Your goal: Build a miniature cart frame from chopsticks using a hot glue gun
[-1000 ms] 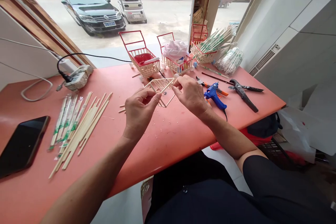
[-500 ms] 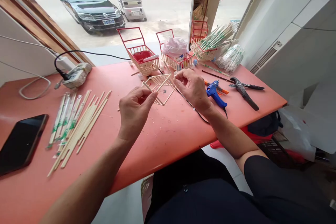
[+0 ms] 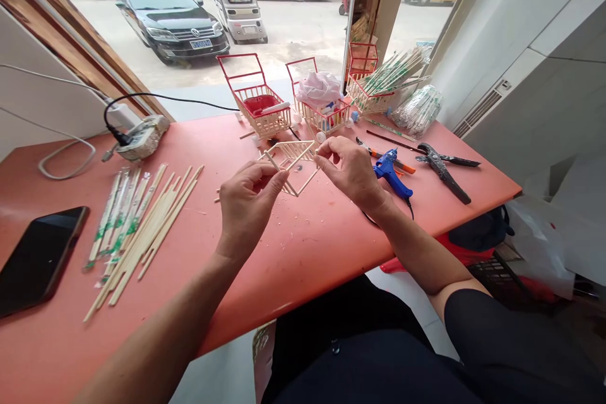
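Pinching stick frame (image 3: pixel 294 164), left hand (image 3: pixel 246 205), right hand (image 3: pixel 353 170), fingers closed

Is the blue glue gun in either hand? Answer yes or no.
No; the blue glue gun lies on the table, while both hands hold the stick frame.

Bench (image 3: pixel 307 252): salmon pink, flecked with pale debris. Stick frame (image 3: pixel 291 164): pale natural wood. Loose chopsticks (image 3: pixel 146 233): same pale wood, several in white wrappers printed green. Miniature carts (image 3: pixel 258 104): pale slats, red frames. Glue gun (image 3: pixel 391 173): bright blue. Cutters (image 3: pixel 442 170): black. Phone (image 3: pixel 38 259): glossy black. Sleeve (image 3: pixel 511 341): black.
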`<state>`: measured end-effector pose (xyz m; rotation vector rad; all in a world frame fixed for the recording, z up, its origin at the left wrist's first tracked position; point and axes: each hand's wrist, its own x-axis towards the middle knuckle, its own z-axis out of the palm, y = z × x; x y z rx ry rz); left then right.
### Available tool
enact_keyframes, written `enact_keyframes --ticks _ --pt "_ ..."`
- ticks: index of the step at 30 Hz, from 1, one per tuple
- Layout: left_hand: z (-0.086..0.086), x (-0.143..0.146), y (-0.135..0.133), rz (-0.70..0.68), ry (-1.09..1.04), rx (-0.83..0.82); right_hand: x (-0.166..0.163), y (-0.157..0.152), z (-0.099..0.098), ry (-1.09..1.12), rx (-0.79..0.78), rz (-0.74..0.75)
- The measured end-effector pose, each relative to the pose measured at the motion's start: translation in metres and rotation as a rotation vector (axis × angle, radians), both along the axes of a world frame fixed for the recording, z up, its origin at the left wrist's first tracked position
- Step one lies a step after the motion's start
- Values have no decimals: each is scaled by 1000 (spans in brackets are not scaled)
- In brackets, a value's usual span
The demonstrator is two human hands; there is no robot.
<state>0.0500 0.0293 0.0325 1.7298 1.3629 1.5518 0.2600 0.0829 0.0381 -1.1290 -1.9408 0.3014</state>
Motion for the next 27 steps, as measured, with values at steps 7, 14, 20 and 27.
enact_keyframes --ticks 7,14,20,27 --pt "-2 1 0 -2 2 6 -3 -3 -1 -82 -3 -35" --pt "-3 2 -2 -16 3 12 -6 -6 0 -158 -22 -61" --pt "-5 3 -2 -31 -9 23 -8 -8 0 -189 -30 -95" --pt "-4 5 -2 -17 5 -10 -9 -9 0 -210 -50 -77"
